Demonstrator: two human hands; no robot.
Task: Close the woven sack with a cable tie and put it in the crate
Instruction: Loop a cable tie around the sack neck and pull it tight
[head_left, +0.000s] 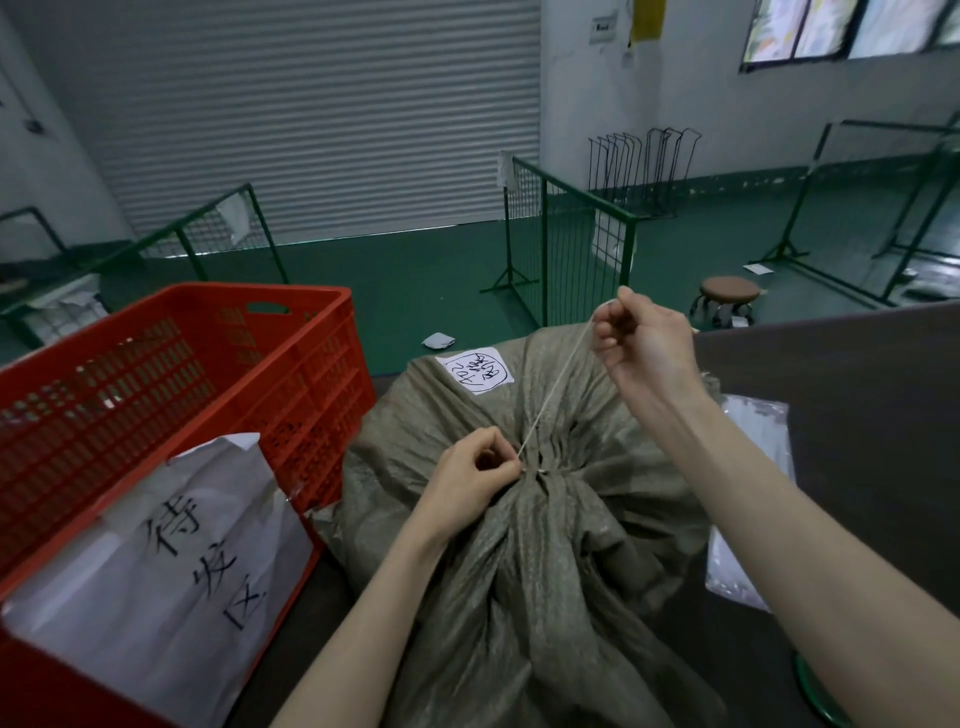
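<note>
The woven sack (519, 519) lies on the table beside the red crate (171, 374). Left hand (472, 478) pinches the gathered neck at the tie's head; right hand (644, 343) grips the cable tie (556, 384) tail, pulled taut. Cinching seems underway; next, probably lifting the sack into the crate.

The crate (176, 395) stands left of the sack (519, 519), seemingly touching.

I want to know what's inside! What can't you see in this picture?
- Woven sack contents: head view, hidden by its bunched cloth.
- Cable tie lock: hidden by the left hand.
- Red crate bottom: covered by white paper.
- Right hand fingertips: curled away.
</note>
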